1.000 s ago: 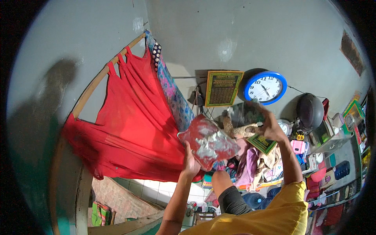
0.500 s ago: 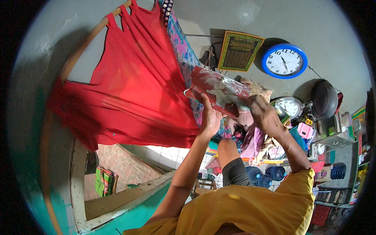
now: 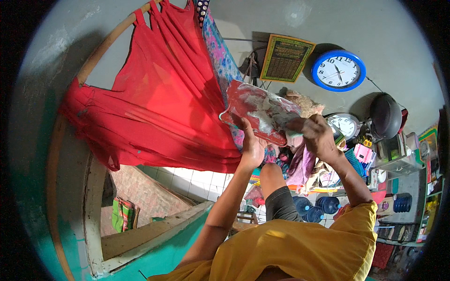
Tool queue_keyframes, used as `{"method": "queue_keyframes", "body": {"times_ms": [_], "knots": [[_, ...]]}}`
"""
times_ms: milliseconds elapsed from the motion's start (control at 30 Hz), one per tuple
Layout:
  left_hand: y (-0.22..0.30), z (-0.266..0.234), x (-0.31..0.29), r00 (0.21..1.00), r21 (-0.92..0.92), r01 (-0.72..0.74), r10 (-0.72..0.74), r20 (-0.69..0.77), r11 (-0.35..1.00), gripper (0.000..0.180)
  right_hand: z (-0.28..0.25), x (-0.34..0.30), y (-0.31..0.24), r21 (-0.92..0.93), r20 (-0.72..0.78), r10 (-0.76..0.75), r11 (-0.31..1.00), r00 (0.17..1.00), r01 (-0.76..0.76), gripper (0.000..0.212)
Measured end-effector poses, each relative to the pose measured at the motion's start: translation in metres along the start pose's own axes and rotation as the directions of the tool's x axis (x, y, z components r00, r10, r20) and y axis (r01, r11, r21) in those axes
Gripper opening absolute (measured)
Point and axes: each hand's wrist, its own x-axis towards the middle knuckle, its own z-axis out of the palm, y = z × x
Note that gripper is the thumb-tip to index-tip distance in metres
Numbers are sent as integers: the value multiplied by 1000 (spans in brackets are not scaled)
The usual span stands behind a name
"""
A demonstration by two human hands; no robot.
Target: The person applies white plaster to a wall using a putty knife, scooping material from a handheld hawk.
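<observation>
My left hand [image 3: 252, 149] grips the near edge of a flat red pan [image 3: 238, 99], thumb on its face and the other fingers hidden underneath. Whitish-grey paste [image 3: 269, 112] is smeared over much of the pan, which is held tilted at about chest height. At its right end, my right hand [image 3: 321, 136] is closed, with its fingers over the paste. Whatever it holds is blurred and hidden by the fingers. Just left of the pan hangs a red curtain [image 3: 173, 98], with a blue and pink floral cloth [image 3: 219, 54] beside it.
A wooden rod [image 3: 105, 44] carries the curtain above a window opening with a pale frame [image 3: 96, 206]. The grey wall bears a framed panel [image 3: 287, 58], a blue-rimmed clock [image 3: 338, 70] and a dark pan [image 3: 385, 116]. Heaped cloths [image 3: 300, 166] and blue water bottles [image 3: 328, 204] stand beyond my knee.
The red pan has turned slightly, showing more of its pasted face. My right hand has shifted a little rightward and down along its end. The left hand keeps its grip.
</observation>
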Motion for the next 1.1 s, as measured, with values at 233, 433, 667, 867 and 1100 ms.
{"method": "queue_keyframes", "body": {"times_ms": [233, 433, 667, 867, 1100], "knots": [[-30, -21, 7, 998, 40, -61, 62, -31, 997, 79, -6, 13, -3, 96, -21, 185, 979, 982, -182, 38], [-24, -6, 3, 996, 4, -60, 59, 68, 998, 78, 6, 8, -4, -129, 78, 19, 992, 997, -9, 33], [-28, -25, 9, 995, 8, -85, 85, 45, 996, 86, -6, 14, -10, -67, 27, -51, 996, 998, 53, 35], [-28, -13, -7, 996, 86, -50, 56, -64, 995, 80, 9, 6, 55, 652, -51, 665, 587, 745, -480, 58], [-48, -62, -9, 979, 228, -131, 162, -123, 965, 72, 9, 4, 31, 764, 102, 727, 380, 679, -522, 61]]}}
